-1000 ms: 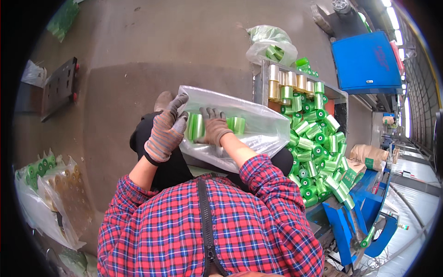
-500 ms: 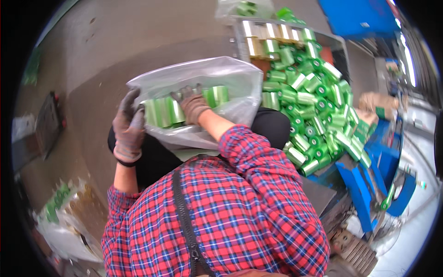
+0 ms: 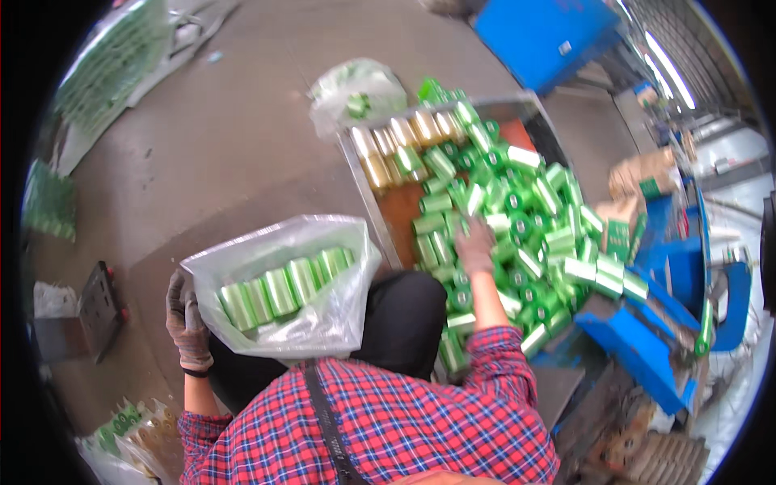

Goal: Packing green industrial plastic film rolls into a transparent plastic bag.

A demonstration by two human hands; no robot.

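Observation:
A clear plastic bag [image 3: 360, 323] lies open-mouthed in front of me, with a row of shiny green film rolls [image 3: 280, 293] inside. My gloved left hand [image 3: 187, 323] is at its left edge, the rim apparently pinched between thumb and fingers. To the right, my gloved right hand [image 3: 475, 244] reaches into a big heap of loose green rolls [image 3: 533, 234]. Its fingers are blurred among the rolls, so I cannot make out whether one is gripped. The heap fills a grey-rimmed tray [image 3: 368, 190].
Gold-coloured rolls [image 3: 400, 133] stand at the tray's far left corner. Beyond it lies another plastic bag [image 3: 356, 85]. A blue box [image 3: 550, 40] is at the far right, and blue metal parts [image 3: 638, 347] stand at the near right. A dark panel [image 3: 97, 311] is at the left.
My right hand has left the rolls inside the bag and moved right onto the heap. My left hand stays at the bag's left edge. The view has shifted toward the right.

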